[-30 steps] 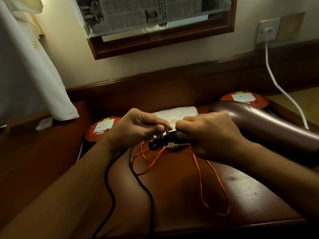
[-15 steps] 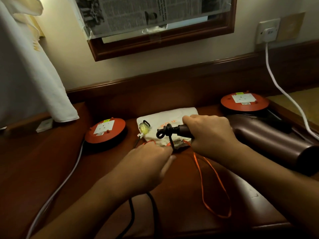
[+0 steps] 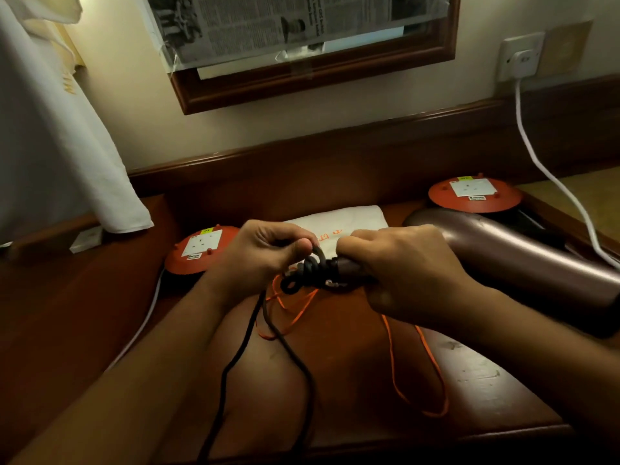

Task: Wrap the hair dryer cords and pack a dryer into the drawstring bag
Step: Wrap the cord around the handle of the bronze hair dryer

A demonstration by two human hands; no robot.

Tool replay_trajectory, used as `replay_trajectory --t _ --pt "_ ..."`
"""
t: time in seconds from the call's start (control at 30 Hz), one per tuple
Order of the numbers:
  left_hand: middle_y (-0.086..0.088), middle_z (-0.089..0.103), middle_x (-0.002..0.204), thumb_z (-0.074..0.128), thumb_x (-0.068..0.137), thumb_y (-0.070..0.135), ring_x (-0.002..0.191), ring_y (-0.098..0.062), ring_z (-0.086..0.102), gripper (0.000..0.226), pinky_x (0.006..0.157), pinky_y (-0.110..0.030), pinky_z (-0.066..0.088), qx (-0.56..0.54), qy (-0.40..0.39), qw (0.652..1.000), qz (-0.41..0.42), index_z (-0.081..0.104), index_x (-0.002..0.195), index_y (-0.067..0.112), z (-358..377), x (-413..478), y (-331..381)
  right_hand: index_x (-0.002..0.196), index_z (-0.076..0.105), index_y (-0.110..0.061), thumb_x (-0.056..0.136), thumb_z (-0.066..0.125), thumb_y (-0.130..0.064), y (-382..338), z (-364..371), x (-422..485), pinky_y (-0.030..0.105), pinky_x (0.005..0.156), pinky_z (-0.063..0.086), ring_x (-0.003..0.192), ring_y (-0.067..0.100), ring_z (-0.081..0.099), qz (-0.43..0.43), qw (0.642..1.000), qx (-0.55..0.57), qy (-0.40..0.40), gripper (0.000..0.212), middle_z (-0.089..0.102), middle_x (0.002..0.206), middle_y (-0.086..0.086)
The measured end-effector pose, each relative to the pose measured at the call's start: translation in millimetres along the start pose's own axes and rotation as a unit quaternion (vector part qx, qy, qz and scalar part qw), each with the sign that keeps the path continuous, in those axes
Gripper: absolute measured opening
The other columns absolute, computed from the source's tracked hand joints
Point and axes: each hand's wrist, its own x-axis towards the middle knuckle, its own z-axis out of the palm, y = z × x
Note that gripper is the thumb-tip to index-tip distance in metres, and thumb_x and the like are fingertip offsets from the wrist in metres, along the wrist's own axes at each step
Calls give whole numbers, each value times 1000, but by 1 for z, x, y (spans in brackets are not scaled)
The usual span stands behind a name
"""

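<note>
A: Where the right hand [image 3: 399, 273] clenches the handle of the brown hair dryer [image 3: 510, 263], we note the barrel lying out to the right, above the wooden bench [image 3: 469, 374].

B: Confirmed. We see the left hand [image 3: 265, 260] with its fingers [image 3: 302, 245] pinched on the black cord [image 3: 268, 333] at the handle end, where several turns are already coiled.

A: We trace the free length of cord from those coils down toward the near edge of the bench, in two strands.

B: Location of the bag: we find the white drawstring bag [image 3: 349, 223] flat on the bench just behind both hands, its orange drawstring [image 3: 402, 364] looping across the wood below the right hand.

A: We also log two round orange socket units, one [image 3: 198, 253] left of the left hand and one [image 3: 473, 194] behind the dryer barrel.

B: A white cable [image 3: 550, 172] runs from the wall socket [image 3: 521, 57] down past the right unit.
</note>
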Motion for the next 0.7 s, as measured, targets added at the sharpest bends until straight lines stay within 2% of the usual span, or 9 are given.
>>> replay_trajectory --t 0.07,0.13,0.2,0.23,0.3,0.37,0.47,0.6,0.7 --pt "1 69 75 61 96 1 68 -16 64 16 66 -32 51 -22 25 998 -56 74 91 9 18 -11 -5 88 52 -29 71 46 -37 1 -5 2 24 47 14 57 22 58 29 1000 8 5 20 57 74 -6" --pt "-12 56 64 55 102 20 53 -32 48 26 55 -47 45 -22 7 992 -122 66 87 2 39 -23 -4 88 52 -28 71 41 -39 6 -4 6 24 48 13 56 23 56 47 999 -11 14 22 57 74 -6" --pt "-10 57 65 48 106 31 51 -31 51 28 52 -47 50 13 -17 989 -147 63 99 9 53 -32 3 87 50 -26 74 54 -30 12 1 8 25 48 17 58 25 57 73 997 -40 -4 15 56 75 -6" --pt "-7 60 68 46 107 30 52 -30 56 20 51 -44 53 44 -23 990 -134 61 107 18 57 -34 9 88 49 -26 73 60 -26 13 5 9 26 48 17 60 26 58 87 995 -55 -18 19 54 77 -6" --pt "-3 63 78 47 106 28 63 -26 61 8 56 -40 52 138 -52 983 -113 55 104 26 58 -36 22 91 46 -26 75 64 -22 13 12 14 27 49 17 65 26 58 114 990 -70 -44 25 46 78 -7" --pt "2 62 85 49 104 30 77 -20 60 12 65 -33 45 264 -86 957 -84 55 99 20 59 -36 34 96 47 -25 78 63 -21 9 17 21 30 52 23 72 27 60 142 985 -71 -72 24 44 81 -6" --pt "3 65 83 49 103 37 73 -16 59 26 68 -35 47 357 -81 930 38 65 98 17 47 -28 49 104 53 -25 84 62 -25 2 25 23 32 55 26 81 29 65 111 985 -94 -87 22 60 93 -2" --pt "1 71 79 61 94 34 69 -16 65 23 60 -40 54 342 -3 928 149 78 93 18 4 -1 37 102 63 -25 80 66 -22 -6 28 16 31 52 23 68 27 65 18 994 -95 -57 22 66 86 -2" --pt "0 72 82 75 89 13 75 -11 68 5 66 -35 56 257 -8 957 137 79 90 14 -9 10 15 91 63 -22 71 71 -19 -7 21 14 29 48 24 54 26 58 -18 995 -87 -35 22 61 73 -3"
